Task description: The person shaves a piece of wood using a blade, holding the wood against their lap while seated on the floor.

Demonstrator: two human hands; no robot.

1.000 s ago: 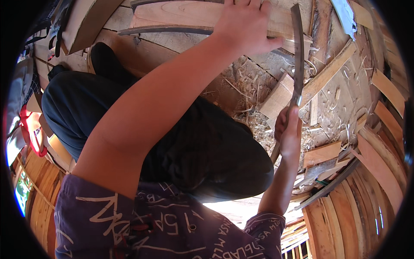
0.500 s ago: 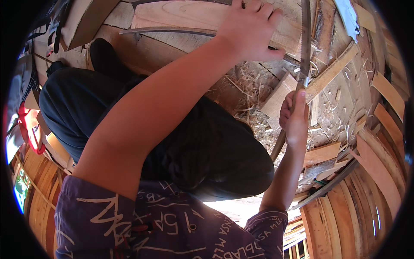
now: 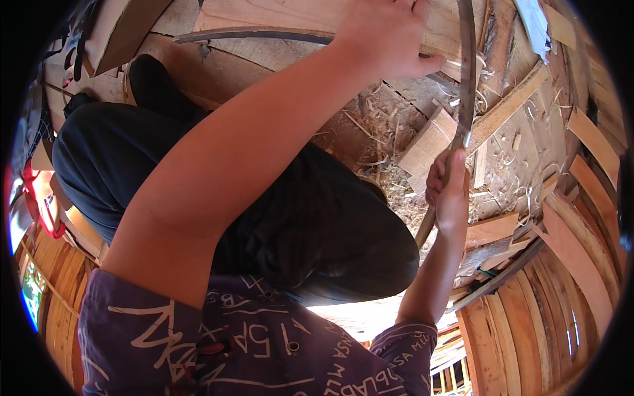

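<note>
My right hand [image 3: 452, 191] is wrapped around the wooden handle of a long knife [image 3: 467, 79]. The narrow, dark blade points away from me, up past the top of the view, and a shiny metal collar joins it to the handle. The handle runs on below my fist. Farther off, my left hand [image 3: 386, 43] lies palm down over a wide, pale plank [image 3: 264, 14], its thumb stretched towards the blade. Its fingertips are partly cut off by the top edge. Along the plank's near side runs a dark curved strip [image 3: 251, 32], passing under my left wrist.
Wood shavings [image 3: 383, 132] litter the boards beside my bent knee [image 3: 370, 244]. A short wood block [image 3: 429, 142] and a long offcut [image 3: 512, 102] lie near the knife. Curved wooden planking [image 3: 555, 310] rises at the right. A boxy board [image 3: 122, 36] stands at the far left.
My left hand and the plank sit higher in the view, with the fingers now partly out of it. My right hand keeps its hold on the knife, shifted slightly nearer.
</note>
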